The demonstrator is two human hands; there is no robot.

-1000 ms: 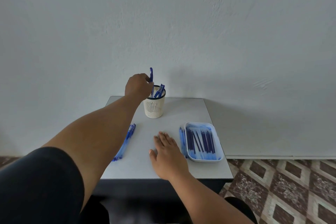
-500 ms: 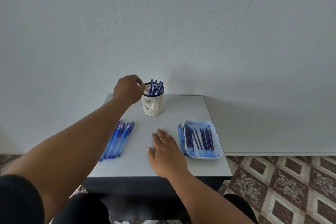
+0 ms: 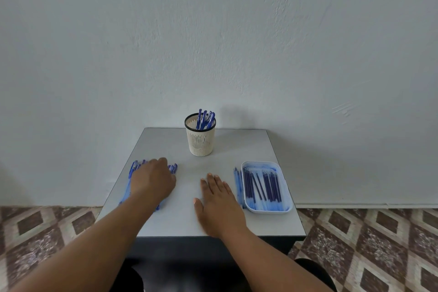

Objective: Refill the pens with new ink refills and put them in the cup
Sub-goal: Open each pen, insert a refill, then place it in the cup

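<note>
A cream slotted cup [image 3: 200, 142] with a black rim stands at the table's far middle and holds several blue pens [image 3: 205, 118]. At the left edge lies a row of blue pens [image 3: 132, 169]. My left hand [image 3: 152, 181] lies over that row, its fingers bent down at the far end and hidden from view. My right hand [image 3: 219, 199] rests flat on the table, fingers straight, holding nothing. A white tray [image 3: 260, 163] at the right holds several dark blue refills [image 3: 263, 185].
The small grey table [image 3: 237, 147] stands against a white wall. A few light blue tubes [image 3: 237, 185] lie between my right hand and the tray. Patterned floor tiles [image 3: 355, 244] show on both sides, and my dark-clad knees sit under the front edge.
My left hand dropped a pen into the cup, then drew back and came down on the pens at the left. My right hand stayed flat on the table.
</note>
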